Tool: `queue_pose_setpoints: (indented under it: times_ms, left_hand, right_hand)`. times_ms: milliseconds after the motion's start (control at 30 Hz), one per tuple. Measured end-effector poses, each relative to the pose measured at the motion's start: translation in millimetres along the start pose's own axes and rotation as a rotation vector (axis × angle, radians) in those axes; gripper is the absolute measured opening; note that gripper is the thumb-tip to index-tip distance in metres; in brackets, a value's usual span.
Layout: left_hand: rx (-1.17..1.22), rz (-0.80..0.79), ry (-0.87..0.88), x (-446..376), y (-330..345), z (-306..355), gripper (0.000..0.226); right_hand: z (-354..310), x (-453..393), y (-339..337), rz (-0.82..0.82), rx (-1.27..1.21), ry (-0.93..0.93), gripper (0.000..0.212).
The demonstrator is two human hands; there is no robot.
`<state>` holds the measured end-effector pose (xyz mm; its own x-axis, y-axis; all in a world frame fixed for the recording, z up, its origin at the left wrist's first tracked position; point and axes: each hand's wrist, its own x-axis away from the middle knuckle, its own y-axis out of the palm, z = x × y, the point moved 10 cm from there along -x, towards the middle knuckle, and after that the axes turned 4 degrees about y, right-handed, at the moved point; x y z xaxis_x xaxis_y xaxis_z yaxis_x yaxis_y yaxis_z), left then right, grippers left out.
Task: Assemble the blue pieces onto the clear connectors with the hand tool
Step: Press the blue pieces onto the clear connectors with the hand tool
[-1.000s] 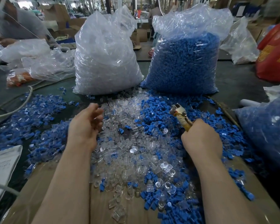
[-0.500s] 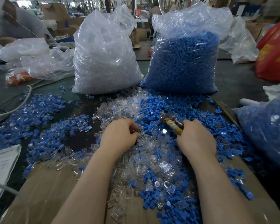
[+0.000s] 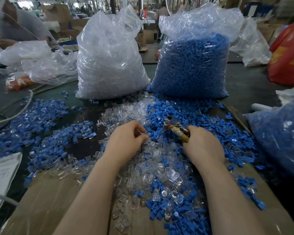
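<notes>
The loose blue plastic pieces [image 3: 161, 114] and small clear plastic connectors [image 3: 131, 109] lie heaped together mid-table, spilling toward its near edge over a sheet of brown cardboard [image 3: 46, 197]. The metal hand tool with yellow-wrapped handles [image 3: 176, 128] points left over the heap, gripped in the right hand [image 3: 202, 146], fingers curled round its handles. The left hand [image 3: 126, 141], fingers bent, pinches a small clear piece just left of the tool's head. Toward the far edge stand a clear plastic bag of transparent connectors [image 3: 110, 61] and, right of it, a clear bag of blue pieces [image 3: 192, 65]. Assembled blue-and-clear parts [image 3: 32, 119] spread toward the left edge.
</notes>
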<state>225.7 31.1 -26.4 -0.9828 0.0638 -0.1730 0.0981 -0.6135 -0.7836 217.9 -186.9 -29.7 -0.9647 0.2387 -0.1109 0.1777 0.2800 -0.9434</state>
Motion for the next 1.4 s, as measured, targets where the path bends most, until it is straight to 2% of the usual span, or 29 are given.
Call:
queue_pose_setpoints:
  times_ms: [167,400,633,767,867,1000,1100,1200,1400]
  left_hand:
    - [0.181,0.046,-0.002,0,-6,2,0.010]
    - [0.406,0.103,-0.079,1,-13,-3,0.009]
    - [0.481,0.116,-0.113,2,-12,-5,0.014]
    - [0.473,0.142,-0.107,2,-16,-5,0.016]
    - [0.520,0.151,-0.127,3,-17,-7,0.015]
    - [0.569,0.146,-0.135,3,-15,-7,0.015]
    - [0.619,0.141,-0.120,2,-15,-7,0.013]
    - [0.625,0.111,-0.101,2,-14,-5,0.008]
    - [0.680,0.083,-0.116,2,-11,-5,0.012]
  right_hand:
    - [-5,1,0,-0.030,-0.025,-0.046,0.020]
    - [-1,-1,0,-0.044,-0.023,-0.012,0.017]
    - [1,-2,3,-0.058,-0.034,0.008,0.016]
    - [5,-1,-10,0.057,-0.016,0.039,0.019]
    - [20,0,-20,0.142,0.013,0.151,0.022]
    - [41,1,-13,0.070,0.068,0.267,0.021]
    - [37,0,-8,0.025,0.102,0.243,0.011]
    - [25,-1,-4,-0.008,0.101,0.177,0.016]
    - [19,-2,-2,-0.028,0.084,0.141,0.015]
